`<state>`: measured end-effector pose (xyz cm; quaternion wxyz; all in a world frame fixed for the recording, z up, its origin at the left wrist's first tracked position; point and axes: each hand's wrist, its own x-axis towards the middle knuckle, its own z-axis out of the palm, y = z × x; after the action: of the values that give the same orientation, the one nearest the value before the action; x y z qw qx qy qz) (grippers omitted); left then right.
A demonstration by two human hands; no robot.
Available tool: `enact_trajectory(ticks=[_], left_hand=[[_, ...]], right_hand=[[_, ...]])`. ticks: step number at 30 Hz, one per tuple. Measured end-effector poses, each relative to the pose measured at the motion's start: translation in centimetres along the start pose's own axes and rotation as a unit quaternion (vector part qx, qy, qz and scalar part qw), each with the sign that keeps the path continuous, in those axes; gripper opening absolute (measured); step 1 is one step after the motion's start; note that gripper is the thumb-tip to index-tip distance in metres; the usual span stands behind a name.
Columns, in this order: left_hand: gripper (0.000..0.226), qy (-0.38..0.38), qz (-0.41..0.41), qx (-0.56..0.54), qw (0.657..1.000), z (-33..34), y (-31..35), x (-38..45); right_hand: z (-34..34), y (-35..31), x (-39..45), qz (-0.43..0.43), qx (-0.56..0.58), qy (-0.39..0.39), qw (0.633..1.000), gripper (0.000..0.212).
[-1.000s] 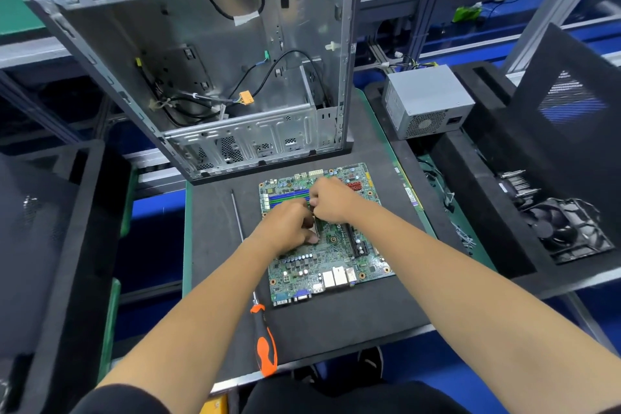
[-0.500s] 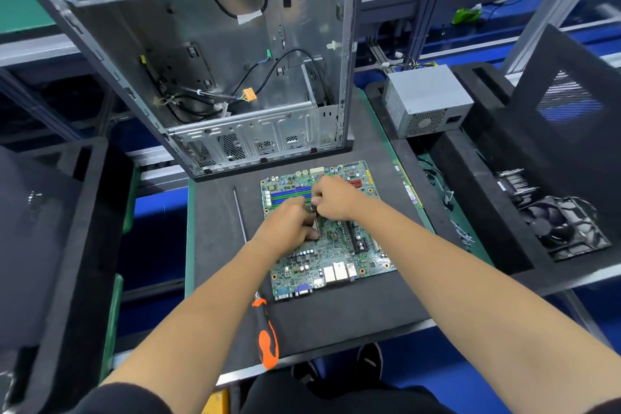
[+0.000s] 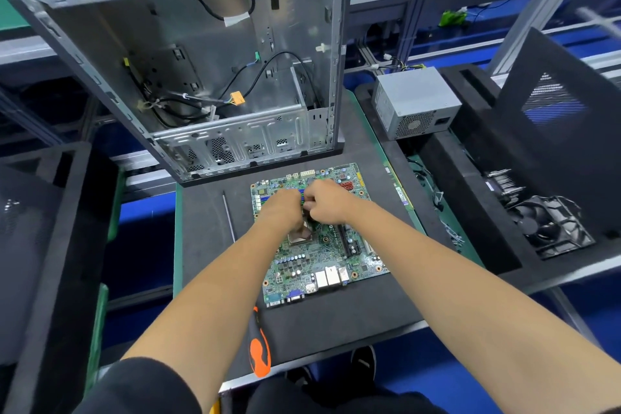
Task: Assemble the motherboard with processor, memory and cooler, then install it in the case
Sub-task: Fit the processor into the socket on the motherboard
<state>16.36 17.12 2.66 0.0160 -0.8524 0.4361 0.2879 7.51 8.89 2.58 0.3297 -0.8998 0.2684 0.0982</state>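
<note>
Where the black tabletop (image 3: pixel 336 326) carries it, the motherboard (image 3: pixel 319 255) lies flat, its rear edge just short of the open case (image 3: pixel 208 77) behind, its front edge with bare mat before it. Left hand (image 3: pixel 280 210) and right hand (image 3: pixel 327 200) meet over the board's middle, fingers curled together; what they pinch cannot be told. Screwdriver (image 3: pixel 259 351): left of the board, overhanging the tabletop's front edge.
</note>
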Motion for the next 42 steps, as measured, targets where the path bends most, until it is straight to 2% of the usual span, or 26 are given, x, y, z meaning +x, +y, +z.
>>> enact_trajectory(ticks=[6,12,16,21,26,29,36,39,42], left_hand=[[0.035,-0.014,-0.014,-0.001,1.0,-0.1,0.1,0.6],[0.033,0.026,0.022,0.01,0.999,0.6,-0.8,-0.8],[0.034,0.077,0.044,0.018,0.996,1.3,-1.1,-1.5],[0.04,0.085,0.047,-0.007,0.995,1.4,-0.7,-1.6],[0.046,0.081,0.041,-0.042,0.995,1.6,-1.1,-1.5],[0.048,0.082,0.039,-0.058,0.994,1.6,-1.3,-1.5],[0.039,0.023,0.009,-0.025,0.999,0.5,-0.2,-1.0],[0.033,0.013,0.004,-0.016,1.0,0.0,-0.1,-0.7],[0.039,0.024,0.005,-0.032,0.999,0.3,-0.4,-0.8]], right_hand=[[-0.2,0.1,-0.1,-0.027,0.003,-0.001,1.0,0.036],[-0.5,-0.1,-1.4,-0.021,0.046,-0.046,0.998,0.014],[-0.4,0.1,-2.4,-0.025,0.073,-0.059,0.995,0.022],[0.5,0.2,-2.6,-0.034,0.043,-0.063,0.996,0.019],[2.4,0.3,-2.2,-0.022,-0.02,-0.039,0.999,0.051],[2.6,0.4,-1.8,-0.014,-0.031,-0.041,0.999,0.053],[2.7,-0.1,-1.3,0.02,-0.038,-0.064,0.997,0.069],[2.6,-0.1,-1.3,0.002,-0.028,-0.066,0.997,0.075],[2.2,0.1,-1.4,-0.019,-0.038,-0.068,0.997,0.073]])
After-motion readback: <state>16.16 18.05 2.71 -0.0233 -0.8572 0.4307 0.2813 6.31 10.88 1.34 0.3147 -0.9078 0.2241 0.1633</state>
